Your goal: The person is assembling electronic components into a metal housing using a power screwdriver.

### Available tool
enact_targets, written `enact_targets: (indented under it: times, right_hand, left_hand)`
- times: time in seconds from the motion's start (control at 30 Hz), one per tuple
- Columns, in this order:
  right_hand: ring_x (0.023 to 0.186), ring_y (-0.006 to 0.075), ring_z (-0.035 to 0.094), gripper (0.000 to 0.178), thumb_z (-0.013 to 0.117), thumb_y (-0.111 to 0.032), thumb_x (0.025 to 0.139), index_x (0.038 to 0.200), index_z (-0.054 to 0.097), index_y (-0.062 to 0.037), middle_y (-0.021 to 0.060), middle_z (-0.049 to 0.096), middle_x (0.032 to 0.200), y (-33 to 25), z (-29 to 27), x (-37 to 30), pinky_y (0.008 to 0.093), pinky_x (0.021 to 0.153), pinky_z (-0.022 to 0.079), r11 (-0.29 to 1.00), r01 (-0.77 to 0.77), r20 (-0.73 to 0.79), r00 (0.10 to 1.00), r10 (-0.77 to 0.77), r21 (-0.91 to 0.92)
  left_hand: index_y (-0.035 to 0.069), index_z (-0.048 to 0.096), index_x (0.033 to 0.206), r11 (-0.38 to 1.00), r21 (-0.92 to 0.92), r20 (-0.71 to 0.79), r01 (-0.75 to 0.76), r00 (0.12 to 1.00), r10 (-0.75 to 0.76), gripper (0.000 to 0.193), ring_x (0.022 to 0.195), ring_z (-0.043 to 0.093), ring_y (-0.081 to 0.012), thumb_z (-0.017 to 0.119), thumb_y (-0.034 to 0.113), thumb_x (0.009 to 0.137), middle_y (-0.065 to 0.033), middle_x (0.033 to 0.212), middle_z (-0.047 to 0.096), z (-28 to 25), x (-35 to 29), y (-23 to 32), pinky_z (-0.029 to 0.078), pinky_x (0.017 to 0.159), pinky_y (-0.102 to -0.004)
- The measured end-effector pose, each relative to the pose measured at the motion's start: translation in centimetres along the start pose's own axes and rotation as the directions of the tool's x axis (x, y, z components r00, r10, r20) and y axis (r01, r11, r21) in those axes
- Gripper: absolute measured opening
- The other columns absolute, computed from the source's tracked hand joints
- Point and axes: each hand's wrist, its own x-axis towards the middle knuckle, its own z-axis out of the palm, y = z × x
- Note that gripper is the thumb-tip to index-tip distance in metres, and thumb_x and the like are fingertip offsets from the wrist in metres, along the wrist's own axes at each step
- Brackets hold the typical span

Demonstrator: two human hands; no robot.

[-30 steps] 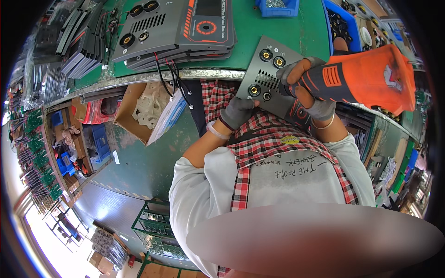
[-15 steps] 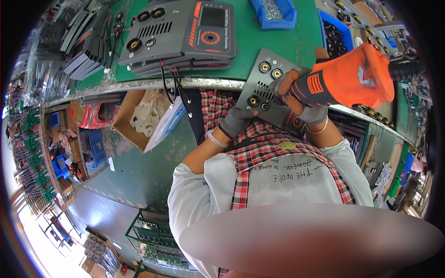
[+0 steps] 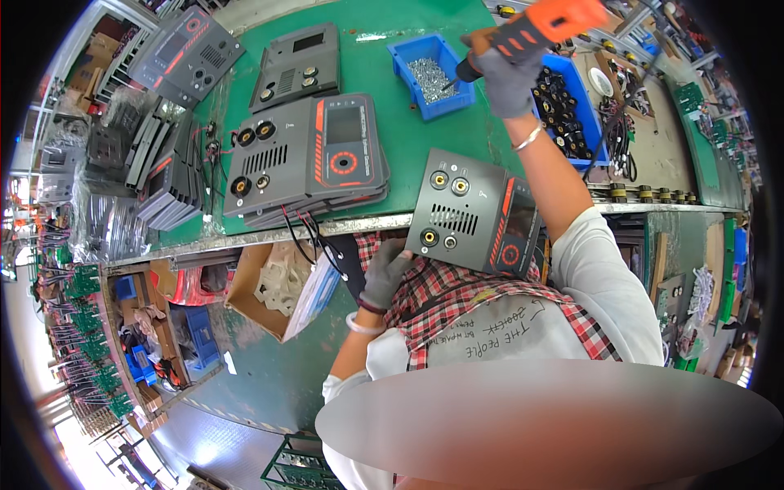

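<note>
My left hand (image 3: 385,273), in a grey glove with bare fingertips, grips the lower left corner of a grey front panel (image 3: 482,196). The panel has brass-coloured terminals, vent slots, a dark screen and an orange ring; it lies tilted across the bench edge and my lap. My right hand (image 3: 506,82), gloved alike, is closed around an orange and black power screwdriver (image 3: 527,37). The driver's thin bit reaches into a blue bin (image 3: 451,106) of small silver screws (image 3: 429,77).
Left of my panel stands a stack of similar panels (image 3: 298,155) with wires hanging over the bench edge. Another panel (image 3: 298,65) lies behind it. A blue bin (image 3: 600,139) of black parts stands at right. Below the bench is an open cardboard box (image 3: 245,290).
My right hand has lifted the screwdriver off the panel and carried it up to the screw bin. My left hand still holds the panel. The view has shifted, showing more of the bench.
</note>
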Motion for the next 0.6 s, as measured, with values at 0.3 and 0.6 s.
enact_targets:
  times: [0.3, 0.6]
  right_hand:
    - [0.054, 0.0096, 0.048, 0.038, 0.064, -0.007, 0.061, 0.087, 0.038, -0.0035, 0.0017, 0.051, 0.066, 4.2, 3.0, -1.2, 0.0258, 0.05, 0.043, 0.993, 0.002, -0.002, 1.0, -0.002, -0.116]
    - [0.065, 0.0115, 0.057, 0.009, 0.057, 0.002, 0.065, 0.074, 0.054, 0.0013, 0.0055, 0.059, 0.071, 0.0, 0.7, 1.6, 0.024, 0.057, 0.047, 0.994, 0.073, -0.069, 0.995, -0.079, -0.075]
  left_hand:
    - [0.005, 0.058, 0.082, 0.747, 0.607, 0.042, -0.269, 0.95, 0.308, 0.013, 0.059, 0.055, -0.0282, 0.055, 0.017, 0.079, -0.0124, 0.068, 0.056, 0.7, 0.1, 11.3, 0.043, 0.053, -0.034]
    - [0.01, 0.057, 0.092, 0.078, 0.9, 0.384, -0.429, 0.865, 0.325, 0.022, 0.079, 0.058, -0.0322, 0.058, 0.025, 0.076, -0.0126, 0.085, 0.06, 1.9, 18.3, 21.6, 0.047, 0.068, -0.0402]
